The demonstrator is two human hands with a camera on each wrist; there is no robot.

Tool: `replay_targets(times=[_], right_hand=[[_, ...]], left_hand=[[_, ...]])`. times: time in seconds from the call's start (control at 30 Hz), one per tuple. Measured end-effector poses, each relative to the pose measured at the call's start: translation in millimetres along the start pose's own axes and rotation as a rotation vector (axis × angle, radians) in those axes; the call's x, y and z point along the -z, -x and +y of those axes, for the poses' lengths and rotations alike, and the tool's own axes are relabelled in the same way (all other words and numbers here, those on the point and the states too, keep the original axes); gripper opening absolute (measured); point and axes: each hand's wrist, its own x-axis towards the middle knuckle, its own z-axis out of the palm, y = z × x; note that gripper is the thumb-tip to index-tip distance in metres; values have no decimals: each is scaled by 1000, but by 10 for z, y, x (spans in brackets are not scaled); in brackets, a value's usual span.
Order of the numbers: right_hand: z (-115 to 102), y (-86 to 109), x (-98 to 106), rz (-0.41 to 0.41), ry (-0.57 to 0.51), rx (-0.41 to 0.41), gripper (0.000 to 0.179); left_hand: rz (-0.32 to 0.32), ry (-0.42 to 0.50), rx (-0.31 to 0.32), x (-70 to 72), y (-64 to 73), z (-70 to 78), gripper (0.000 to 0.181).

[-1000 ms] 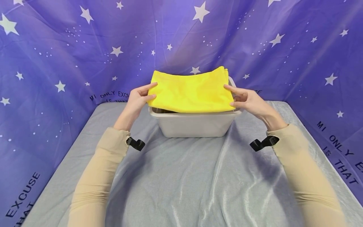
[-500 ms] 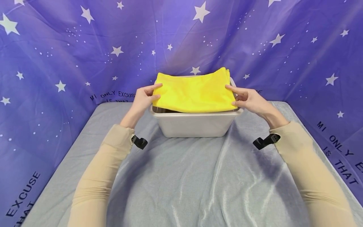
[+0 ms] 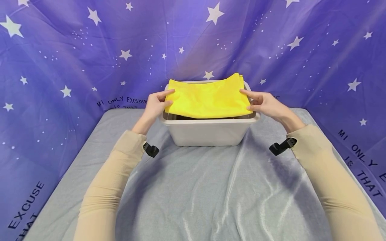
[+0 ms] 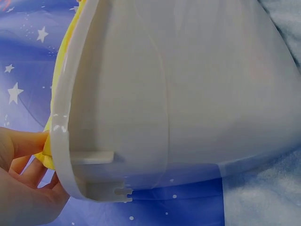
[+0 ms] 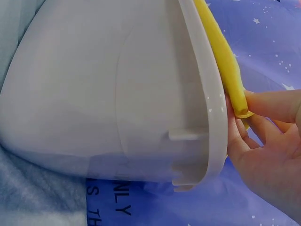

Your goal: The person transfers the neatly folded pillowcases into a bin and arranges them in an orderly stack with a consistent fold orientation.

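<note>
A folded yellow cloth (image 3: 208, 99) spans the opening of a light grey plastic bin (image 3: 209, 133). My left hand (image 3: 154, 107) pinches the cloth's left end between thumb and fingers, just above the bin's rim. At the opposite end my right hand (image 3: 266, 104) pinches the cloth in the same way. The right wrist view shows the yellow edge (image 5: 230, 70) between thumb and fingers, right at the rim. In the left wrist view the fingers of the left hand (image 4: 28, 181) grip a yellow corner beside the bin wall (image 4: 164, 94). The cloth hides most of the bin's inside.
The bin stands toward the back of a table covered in grey-blue velvety fabric (image 3: 199, 187). Purple curtains (image 3: 181, 30) with white stars hang behind and at both sides, close to the bin's far edge. Wrist straps with black cameras (image 3: 283, 146) sit on both sleeves.
The cloth has lowered slightly and shifted a little right, showing more of the bin's rim. My left hand has moved right with its end; my right hand has hardly moved.
</note>
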Motion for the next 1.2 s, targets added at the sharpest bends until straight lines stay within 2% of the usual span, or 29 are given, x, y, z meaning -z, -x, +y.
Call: replay_targets(times=[0.37,0.63,0.83,0.93,1.03,1.13,1.2], right_hand=[[-33,-35,51,0,39,-44,60],[24,-73,41,12,59,-40,60],[62,-67,-7,34,100,-59,60],[51,-29,-41,87,160,-15,58],[42,41,-78,201,207,71,52],[41,125,-101,309,217,133,43],[46,174,-108,350,223,151,37]], left_hand=[[39,-38,-16,-53,-64,6,41],[37,-120,-31,-75,-85,-28,38],[42,-212,-105,-89,-48,-83,37],[74,-302,-167,-74,-10,-92,34],[152,-372,-230,-40,47,-103,31],[209,-388,-284,13,113,-122,27],[217,-383,-310,48,160,-132,25]])
